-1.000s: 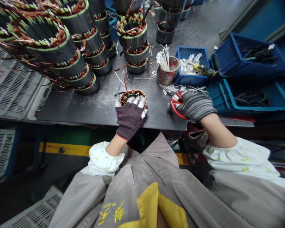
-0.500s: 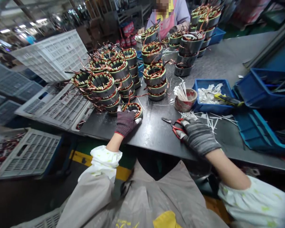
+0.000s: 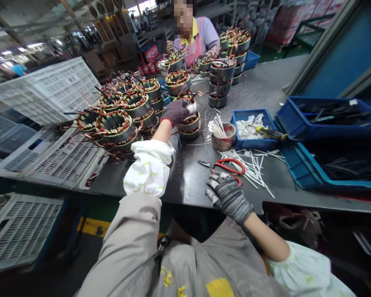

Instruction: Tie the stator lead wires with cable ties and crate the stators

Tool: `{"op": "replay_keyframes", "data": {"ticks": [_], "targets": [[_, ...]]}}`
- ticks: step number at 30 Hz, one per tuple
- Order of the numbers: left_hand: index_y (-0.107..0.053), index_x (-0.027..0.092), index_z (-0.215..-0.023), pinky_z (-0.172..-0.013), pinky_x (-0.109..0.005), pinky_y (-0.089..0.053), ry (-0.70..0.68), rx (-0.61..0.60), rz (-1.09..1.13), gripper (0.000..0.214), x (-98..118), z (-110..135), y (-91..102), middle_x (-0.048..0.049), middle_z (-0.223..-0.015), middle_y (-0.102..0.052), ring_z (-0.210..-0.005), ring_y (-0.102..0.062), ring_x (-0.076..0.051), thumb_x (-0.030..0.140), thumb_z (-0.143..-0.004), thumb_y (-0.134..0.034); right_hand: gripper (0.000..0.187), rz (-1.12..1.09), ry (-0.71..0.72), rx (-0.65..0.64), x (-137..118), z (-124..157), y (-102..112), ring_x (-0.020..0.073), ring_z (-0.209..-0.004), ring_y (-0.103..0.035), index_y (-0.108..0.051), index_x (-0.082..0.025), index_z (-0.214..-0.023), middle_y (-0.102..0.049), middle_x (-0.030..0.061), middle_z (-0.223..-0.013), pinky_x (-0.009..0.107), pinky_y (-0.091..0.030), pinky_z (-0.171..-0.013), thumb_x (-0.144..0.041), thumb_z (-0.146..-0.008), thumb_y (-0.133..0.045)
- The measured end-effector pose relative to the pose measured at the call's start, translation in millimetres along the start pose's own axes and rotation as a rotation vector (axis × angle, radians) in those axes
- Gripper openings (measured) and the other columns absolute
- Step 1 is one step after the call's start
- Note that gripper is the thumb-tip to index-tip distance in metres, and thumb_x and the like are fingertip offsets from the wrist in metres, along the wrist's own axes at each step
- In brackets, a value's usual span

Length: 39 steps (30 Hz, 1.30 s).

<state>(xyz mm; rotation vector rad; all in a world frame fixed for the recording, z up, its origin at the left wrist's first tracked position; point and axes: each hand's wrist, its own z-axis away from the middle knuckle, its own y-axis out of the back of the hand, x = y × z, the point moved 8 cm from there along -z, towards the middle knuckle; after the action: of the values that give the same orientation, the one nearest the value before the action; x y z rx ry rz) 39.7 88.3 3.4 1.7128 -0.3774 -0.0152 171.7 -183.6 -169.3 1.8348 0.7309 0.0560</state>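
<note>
My left hand [image 3: 177,111], in a dark knit glove, reaches far out and closes over the top stator of a short stack [image 3: 190,124]; each stator is a dark ring with copper windings. My right hand [image 3: 227,196], in a grey glove, lies near the table's front edge with its fingers spread and holds nothing. Red-handled cutters [image 3: 230,167] rest on the table just beyond its fingertips.
Many stacked stators [image 3: 117,123] crowd the left and far table. A cup of white cable ties [image 3: 224,138], loose ties [image 3: 255,165] and blue bins [image 3: 250,142] [image 3: 327,123] sit right. White crates [image 3: 49,156] stand left. A co-worker [image 3: 194,37] works opposite.
My left hand carried the stator from the near table up onto the short stack. My right hand let go of the red cutters and drew back. The view tilted up.
</note>
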Motion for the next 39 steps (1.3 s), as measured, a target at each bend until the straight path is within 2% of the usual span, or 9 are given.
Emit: {"op": "replay_keyframes", "data": {"ticks": [7, 12, 16, 19, 25, 28, 32, 35, 39], "targets": [[-0.077, 0.016, -0.107, -0.093, -0.038, -0.049, 0.106, 0.094, 0.142, 0.05, -17, 16, 0.3, -0.0093, -0.112, -0.079, -0.101, -0.065, -0.024, 0.061, -0.094, -0.063, 0.048, 0.023, -0.154, -0.017, 15, -5, -6, 0.0385, -0.138, -0.06, -0.074, -0.012, -0.137, -0.071, 0.0198, -0.143, 0.056, -0.045, -0.121, -0.038, -0.098, -0.069], [-0.079, 0.022, -0.098, -0.082, -0.036, -0.047, -0.047, 0.126, 0.338, 0.056, -19, 129, 6.0, -0.0012, -0.084, -0.076, -0.081, -0.06, -0.02, 0.075, -0.089, -0.064, 0.05, -0.054, -0.227, 0.03, 27, -2, 2, 0.0372, -0.138, -0.06, -0.069, -0.014, -0.142, -0.068, 0.0192, -0.146, 0.055, -0.044, -0.122, -0.042, -0.102, -0.059], [-0.079, 0.024, -0.095, -0.081, -0.038, -0.049, -0.157, -0.167, 0.114, 0.047, 11, 227, -44.3, -0.004, -0.083, -0.077, -0.083, -0.071, -0.024, 0.067, -0.092, -0.062, 0.059, -0.08, -0.196, 0.101, 17, -1, 25, 0.0374, -0.147, -0.052, -0.062, -0.016, -0.151, -0.062, 0.0195, -0.153, 0.056, -0.041, -0.124, -0.048, -0.102, -0.059], [-0.078, 0.022, -0.093, -0.09, -0.049, -0.051, -0.199, -0.243, -0.098, 0.039, 34, 264, -75.3, -0.0111, -0.087, -0.079, -0.094, -0.074, -0.034, 0.059, -0.09, -0.067, 0.048, -0.087, -0.013, 0.05, -10, -15, 35, 0.0386, -0.148, -0.05, -0.072, -0.029, -0.138, -0.068, 0.012, -0.147, 0.062, -0.035, -0.126, -0.053, -0.097, -0.066], [-0.074, 0.021, -0.126, -0.113, -0.055, -0.049, -0.244, -0.101, 0.205, 0.041, 23, 280, -73.0, -0.0128, -0.117, -0.081, -0.117, -0.073, -0.032, 0.05, -0.102, -0.056, 0.039, -0.061, -0.498, -0.043, 39, -40, 35, 0.0352, -0.131, -0.063, -0.078, -0.014, -0.108, -0.071, 0.0195, -0.138, 0.055, -0.044, -0.121, -0.038, -0.106, -0.048], [-0.062, 0.024, -0.147, -0.119, -0.046, -0.049, -0.306, 0.066, 0.398, 0.047, -8, 302, -52.3, -0.0114, -0.14, -0.074, -0.132, -0.067, -0.024, 0.033, -0.107, -0.04, 0.05, 0.02, -0.527, -0.035, 49, -34, 52, 0.0434, -0.14, -0.054, -0.071, -0.007, -0.129, -0.061, 0.0264, -0.149, 0.06, -0.039, -0.124, -0.045, -0.099, -0.064], [-0.069, 0.032, -0.141, -0.121, -0.051, -0.046, -0.431, -0.006, 0.183, 0.044, -11, 329, -50.8, -0.0087, -0.142, -0.073, -0.141, -0.062, -0.029, 0.03, -0.102, -0.051, 0.044, 0.043, -0.15, 0.187, -3, -32, 87, 0.0369, -0.149, -0.046, -0.065, -0.018, -0.142, -0.059, 0.0188, -0.154, 0.058, -0.035, -0.127, -0.033, -0.104, -0.05], [-0.074, 0.024, -0.134, -0.101, -0.045, -0.059, -0.251, -0.013, 0.268, 0.042, -20, 306, -45.5, -0.0126, -0.124, -0.08, -0.12, -0.074, -0.03, 0.041, -0.103, -0.052, 0.042, -0.097, 0.189, -0.059, -54, -38, 59, 0.0336, -0.136, -0.058, -0.071, -0.019, -0.137, -0.07, 0.015, -0.139, 0.052, -0.045, -0.118, -0.038, -0.107, -0.05], [-0.078, 0.02, -0.113, -0.066, -0.033, -0.06, 0.182, 0.08, 0.829, 0.053, -68, 251, -53.1, -0.0054, -0.078, -0.076, -0.069, -0.072, -0.02, 0.063, -0.102, -0.049, 0.039, -0.026, 0.16, -0.279, -56, -48, 28, 0.0335, -0.124, -0.061, -0.08, -0.021, -0.124, -0.077, 0.0132, -0.122, 0.051, -0.044, -0.113, -0.048, -0.106, -0.059]]}}
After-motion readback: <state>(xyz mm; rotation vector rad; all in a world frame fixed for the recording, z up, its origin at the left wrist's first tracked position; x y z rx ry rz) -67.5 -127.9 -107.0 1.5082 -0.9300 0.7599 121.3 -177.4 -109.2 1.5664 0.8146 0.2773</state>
